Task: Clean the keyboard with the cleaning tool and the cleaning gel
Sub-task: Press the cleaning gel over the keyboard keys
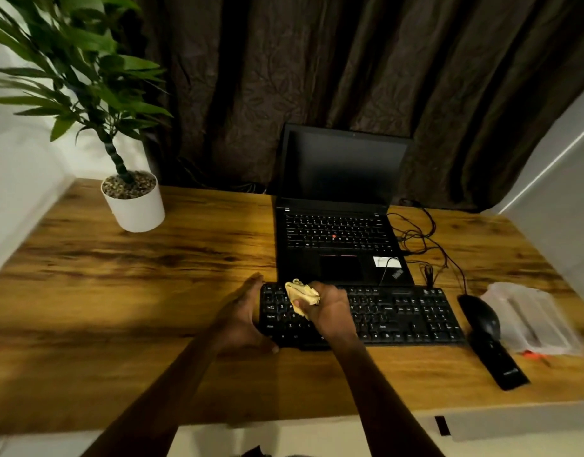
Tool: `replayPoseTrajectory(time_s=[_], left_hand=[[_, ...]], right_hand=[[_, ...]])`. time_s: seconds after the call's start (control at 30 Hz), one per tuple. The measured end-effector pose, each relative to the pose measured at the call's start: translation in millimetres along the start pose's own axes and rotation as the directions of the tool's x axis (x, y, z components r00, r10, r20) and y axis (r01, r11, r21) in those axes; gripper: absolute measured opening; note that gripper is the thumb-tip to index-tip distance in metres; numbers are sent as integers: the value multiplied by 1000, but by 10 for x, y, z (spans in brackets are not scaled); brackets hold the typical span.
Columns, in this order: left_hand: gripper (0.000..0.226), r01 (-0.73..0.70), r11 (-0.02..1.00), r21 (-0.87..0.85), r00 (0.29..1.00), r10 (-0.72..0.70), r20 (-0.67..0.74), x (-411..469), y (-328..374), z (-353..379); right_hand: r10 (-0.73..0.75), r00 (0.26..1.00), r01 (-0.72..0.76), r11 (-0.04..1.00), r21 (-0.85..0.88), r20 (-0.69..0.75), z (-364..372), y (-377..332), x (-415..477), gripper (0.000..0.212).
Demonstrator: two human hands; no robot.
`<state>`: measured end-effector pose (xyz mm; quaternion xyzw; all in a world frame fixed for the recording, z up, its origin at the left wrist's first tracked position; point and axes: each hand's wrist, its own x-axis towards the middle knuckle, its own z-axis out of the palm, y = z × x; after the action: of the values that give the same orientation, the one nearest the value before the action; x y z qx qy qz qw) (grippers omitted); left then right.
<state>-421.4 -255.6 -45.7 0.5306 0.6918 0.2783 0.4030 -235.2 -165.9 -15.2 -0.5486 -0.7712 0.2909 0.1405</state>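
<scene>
While the right hand presses a crumpled lump of yellow cleaning gel onto the upper left keys of the black keyboard, fingers curled around the lump, the left hand clasps the keyboard's left end, with its fingers reaching the far corner and its thumb hooked at the near edge. The keyboard lies flat on the wooden desk, just in front of an open black laptop whose screen is dark. To the right of the keyboard sits a black mouse, and nearer the person, touching or just beside it, lies a long black bar-shaped item; what it is cannot be told. Further right rests a clear plastic case, blurred, with a small orange thing at its near side. Thin black cables trail across the desk to the right of the laptop. A white pot holding a green plant stands at the desk's far left, and a dark curtain hangs behind.
</scene>
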Motion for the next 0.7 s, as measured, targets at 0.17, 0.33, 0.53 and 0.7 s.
replayPoseTrajectory(time_s=[0.17,0.33,0.53,0.7], left_hand=[[159,12,999,32,1000,-12,-8,29,-22,5],[158,-1,1000,5,1000,1,-8,47,-80,28],[161,-3,1000,20,1000,3,-10,57,-109,31],[157,2,999,43,1000,-2,-15,66,-85,22]], right_hand=[[19,999,-19,1000,-14,-33,-173,161,-12,33],[53,994,-54,998,-13,-96,-210,367,8,32],[28,1000,-28,1000,10,-11,-68,509,137,41],[49,995,-57,994,-93,-90,-341,510,32,39]])
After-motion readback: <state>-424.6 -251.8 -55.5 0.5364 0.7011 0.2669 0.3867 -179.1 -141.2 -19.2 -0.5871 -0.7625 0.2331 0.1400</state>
